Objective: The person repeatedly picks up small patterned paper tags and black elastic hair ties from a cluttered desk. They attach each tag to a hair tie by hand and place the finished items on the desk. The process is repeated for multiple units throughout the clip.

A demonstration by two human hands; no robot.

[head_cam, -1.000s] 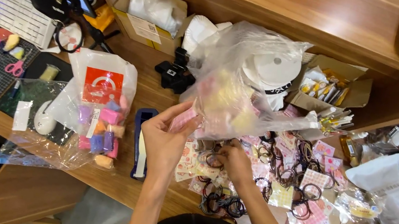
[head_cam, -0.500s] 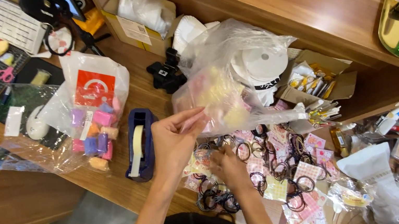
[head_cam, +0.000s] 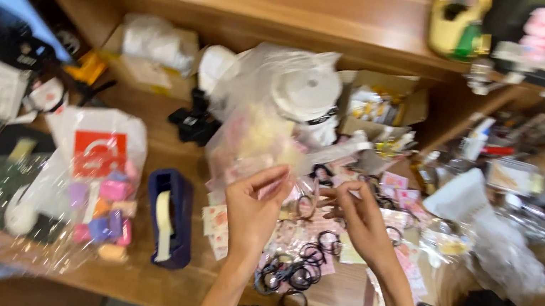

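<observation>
- Head view: the left hand (head_cam: 251, 209) and the right hand (head_cam: 362, 220) are raised together over the desk (head_cam: 146, 278), both at the lower edge of a clear plastic bag (head_cam: 269, 127) holding pale pink and yellow bits.
- Left fingers (head_cam: 274, 175) pinch the bag's edge; the right fingers look pressed on the film too, though blur hides the exact grip.
- The bag hangs lifted above loose black hair ties (head_cam: 298, 268) and small pink cards (head_cam: 400, 186), so sorting looks unfinished.
- A blue tape dispenser (head_cam: 169, 220) and a second bag of pastel pieces (head_cam: 92, 180) lie to the left, untouched.
</observation>
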